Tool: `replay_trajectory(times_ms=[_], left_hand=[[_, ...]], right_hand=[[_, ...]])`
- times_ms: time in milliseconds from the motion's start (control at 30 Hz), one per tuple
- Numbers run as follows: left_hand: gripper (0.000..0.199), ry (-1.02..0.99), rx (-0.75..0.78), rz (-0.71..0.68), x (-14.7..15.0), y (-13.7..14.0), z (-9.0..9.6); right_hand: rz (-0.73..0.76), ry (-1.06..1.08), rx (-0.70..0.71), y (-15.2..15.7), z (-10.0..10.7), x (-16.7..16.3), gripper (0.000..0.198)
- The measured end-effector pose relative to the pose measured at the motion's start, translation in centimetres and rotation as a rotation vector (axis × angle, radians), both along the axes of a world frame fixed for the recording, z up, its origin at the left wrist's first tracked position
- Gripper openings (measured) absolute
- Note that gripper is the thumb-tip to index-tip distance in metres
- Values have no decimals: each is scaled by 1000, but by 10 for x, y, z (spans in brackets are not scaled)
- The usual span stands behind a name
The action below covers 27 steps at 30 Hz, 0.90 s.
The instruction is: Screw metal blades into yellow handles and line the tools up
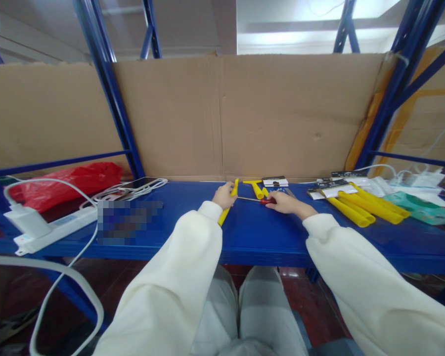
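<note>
A part-hidden long yellow plastic tool (224,216) is being clamped between left fingers (230,187), a part-covered red-handled metal screwdriver (264,201) between right fingers (273,196).

Blue tabletop (181,203), brown cardboard (170,118) standing along its far edge, blue metal posts (119,111) rising left and right at that edge, dark red floor (324,304) below the near edge, bright white light (315,39) above the cardboard.

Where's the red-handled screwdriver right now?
In the head view, just right of centre: the right hand holds the screwdriver, its shaft pointing toward the yellow piece in the left hand.
</note>
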<state>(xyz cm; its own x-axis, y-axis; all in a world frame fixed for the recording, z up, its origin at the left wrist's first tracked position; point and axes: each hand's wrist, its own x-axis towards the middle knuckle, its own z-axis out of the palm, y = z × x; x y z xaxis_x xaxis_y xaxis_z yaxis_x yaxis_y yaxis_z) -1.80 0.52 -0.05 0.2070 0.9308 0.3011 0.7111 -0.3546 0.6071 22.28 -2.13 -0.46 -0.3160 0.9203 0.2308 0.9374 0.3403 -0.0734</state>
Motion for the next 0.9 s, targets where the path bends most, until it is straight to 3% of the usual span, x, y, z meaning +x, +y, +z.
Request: replay_trajectory(times_ms=[200, 500, 900], left_hand=[[45, 15, 40, 72, -5, 3, 1], [48, -10, 34, 94, -10, 10, -2], [52, -87, -60, 69, -7, 6, 0]], right_hand=[[-200, -141, 46, -16, 11, 2, 29], [-159, 43, 173, -11, 11, 28, 19], [-247, 1, 143, -18, 15, 21, 24]])
